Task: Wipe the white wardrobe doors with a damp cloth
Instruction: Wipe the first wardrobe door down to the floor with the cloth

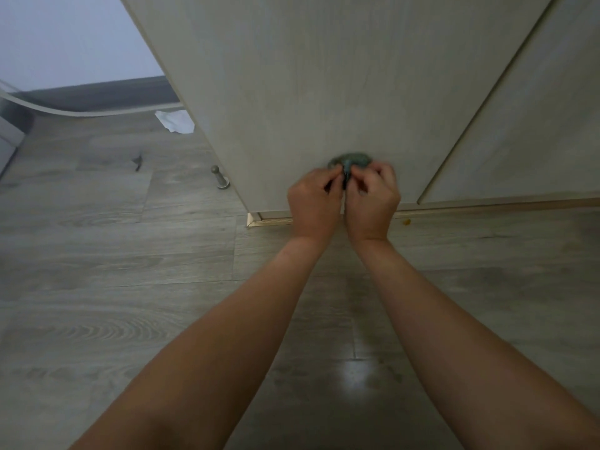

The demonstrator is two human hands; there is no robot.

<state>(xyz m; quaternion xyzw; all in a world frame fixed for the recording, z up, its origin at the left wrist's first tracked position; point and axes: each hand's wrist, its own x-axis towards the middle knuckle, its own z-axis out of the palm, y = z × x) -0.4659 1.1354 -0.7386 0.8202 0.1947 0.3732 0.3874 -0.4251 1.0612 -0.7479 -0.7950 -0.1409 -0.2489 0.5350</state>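
A white wardrobe door (pixel 324 76) fills the upper middle of the head view, with a second door (pixel 535 125) to its right. Low on the first door a small grey-green cloth (pixel 352 160) is bunched against the panel. My left hand (pixel 313 203) and my right hand (pixel 373 199) are side by side just below it, fingers curled, both pinching the cloth between thumb and fingertips. Most of the cloth is hidden behind my fingers.
Grey wood-look floor (pixel 113 271) spreads below. A metal door stopper (pixel 220 178) stands left of the wardrobe's corner. A white tissue (pixel 175 121) lies further back, a small dark scrap (pixel 138 162) nearby. A gold trim strip (pixel 269 220) runs along the wardrobe's base.
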